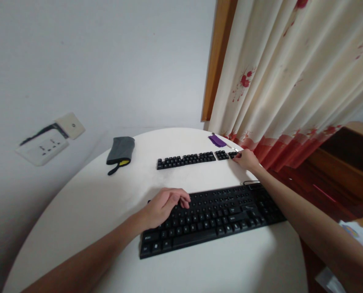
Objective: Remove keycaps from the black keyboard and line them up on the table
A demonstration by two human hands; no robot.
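A black keyboard lies at a slant across the white round table. My left hand rests on its upper left part, fingers loosely bent and apart, nothing visibly held. Behind the keyboard, loose black keycaps stand in neat rows, with a smaller group to their right. At the far right end of these rows is my right hand, its thumb and fingers pinched together at a keycap. The fingers partly cover the keycap. Close behind that hand lies a thin, light-coloured tool, partly hidden.
A grey pouch with a black loop and a yellow patch lies at the table's left. Purple cloth lies near the back edge. The wall with a socket and a patterned curtain border the table.
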